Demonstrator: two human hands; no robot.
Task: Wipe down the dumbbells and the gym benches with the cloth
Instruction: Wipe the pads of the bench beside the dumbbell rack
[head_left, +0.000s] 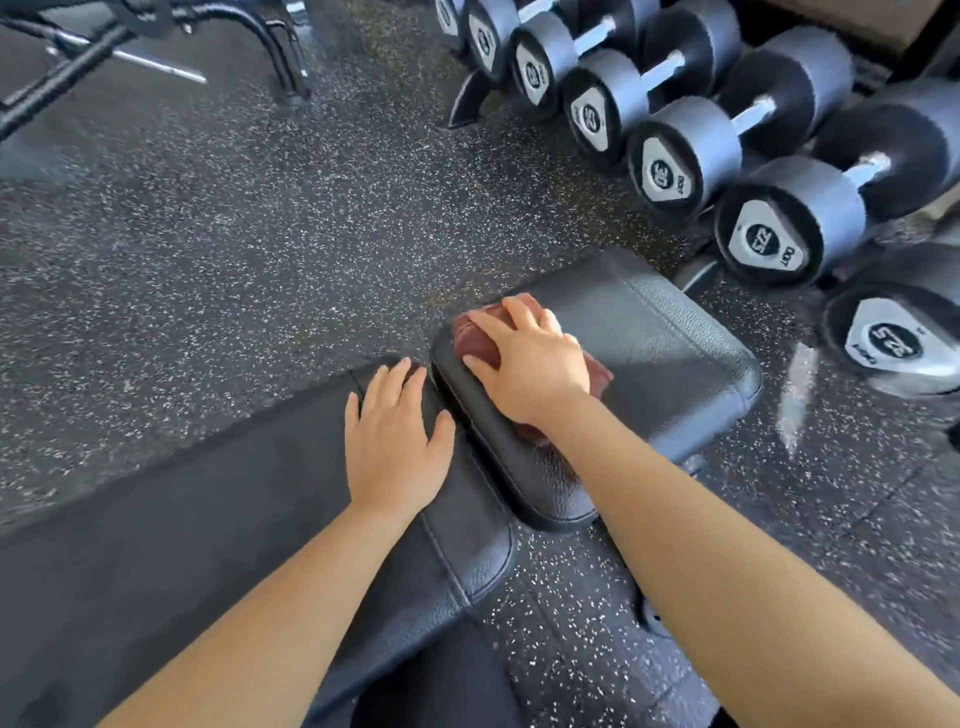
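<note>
A speckled rubber floor (234, 223) filled most of the view, with a black padded gym bench (675, 353) set across it in two cushions, a long back pad (208, 509) and a shorter seat pad beside it. A row of round-headed dumbbells (680, 156) lay along the upper right (one end cap read 30), just beyond the bench. The right hand (530, 364) pressed flat, fingers spread wide, on a dark red cloth (475, 343) bunched near the seat pad's inner edge. The left hand (395, 441) rested open on the back pad, fingers loosely splayed, holding nothing.
</note>
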